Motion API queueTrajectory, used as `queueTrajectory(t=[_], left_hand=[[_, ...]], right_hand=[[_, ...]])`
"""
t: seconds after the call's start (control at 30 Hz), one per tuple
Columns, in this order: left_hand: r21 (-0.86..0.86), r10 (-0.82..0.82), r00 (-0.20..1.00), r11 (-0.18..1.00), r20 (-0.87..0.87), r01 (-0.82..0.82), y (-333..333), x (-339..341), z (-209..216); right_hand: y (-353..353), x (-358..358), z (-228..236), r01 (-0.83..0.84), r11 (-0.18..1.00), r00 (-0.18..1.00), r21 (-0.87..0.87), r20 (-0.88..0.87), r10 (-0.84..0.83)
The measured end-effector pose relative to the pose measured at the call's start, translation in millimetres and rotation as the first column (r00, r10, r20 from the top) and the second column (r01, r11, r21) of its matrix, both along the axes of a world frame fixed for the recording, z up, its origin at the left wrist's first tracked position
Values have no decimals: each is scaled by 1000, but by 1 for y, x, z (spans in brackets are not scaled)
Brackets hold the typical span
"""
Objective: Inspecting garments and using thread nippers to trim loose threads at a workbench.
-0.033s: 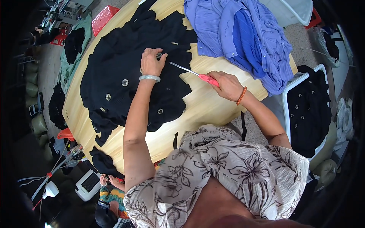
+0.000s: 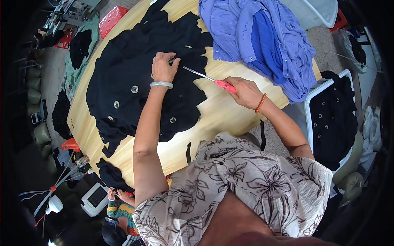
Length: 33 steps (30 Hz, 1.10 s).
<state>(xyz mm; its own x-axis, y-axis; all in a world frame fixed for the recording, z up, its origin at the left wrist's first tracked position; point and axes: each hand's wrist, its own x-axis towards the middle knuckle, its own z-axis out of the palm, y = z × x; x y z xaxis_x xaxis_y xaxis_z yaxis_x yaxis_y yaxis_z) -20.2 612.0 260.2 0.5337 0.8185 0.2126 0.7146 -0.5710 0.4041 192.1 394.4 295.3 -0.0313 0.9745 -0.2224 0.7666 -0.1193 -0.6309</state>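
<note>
A black knit fabric piece (image 2: 119,61) with jagged edges lies spread over the wooden table, dotted with several round shiny metal buttons (image 2: 134,89). Over its right half, my left hand (image 2: 164,69) is closed in a pinch on a small round metal piece (image 2: 171,60), which looks like one of those buttons; the fingers partly cover it. My right hand (image 2: 246,93) grips the pink-red handle of a screwdriver (image 2: 225,85). Its slim metal shaft points left, and the tip stays a short distance from my left hand, touching nothing.
Blue-violet garments (image 2: 254,41) are heaped at the table's (image 2: 230,110) far right. A white bin (image 2: 310,110) with black buttoned fabric stands at the right. Beyond the table's left edge are a co-worker's hands (image 2: 117,194) and a bundle of cables (image 2: 55,188).
</note>
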Motion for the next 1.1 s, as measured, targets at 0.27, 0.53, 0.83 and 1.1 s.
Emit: queueTrajectory(t=[0.27, 0.53, 0.83, 1.1], left_hand=[[-95, 64, 963, 995, 261, -41, -2, -6, -2], [-31, 156, 957, 988, 243, -153, -20, -24, 15], [40, 143, 987, 988, 80, -146, -27, -31, 29], [124, 64, 998, 990, -2, -64, -6, 4, 8]], right_hand=[[3, 3, -3, 3, 1000, 1000, -14, 4, -3], [6, 4, -7, -11, 1000, 1000, -24, 0, 11], [9, 6, -10, -6, 1000, 1000, -26, 1, 6], [6, 4, -10, -5, 1000, 1000, 9, 7, 5]])
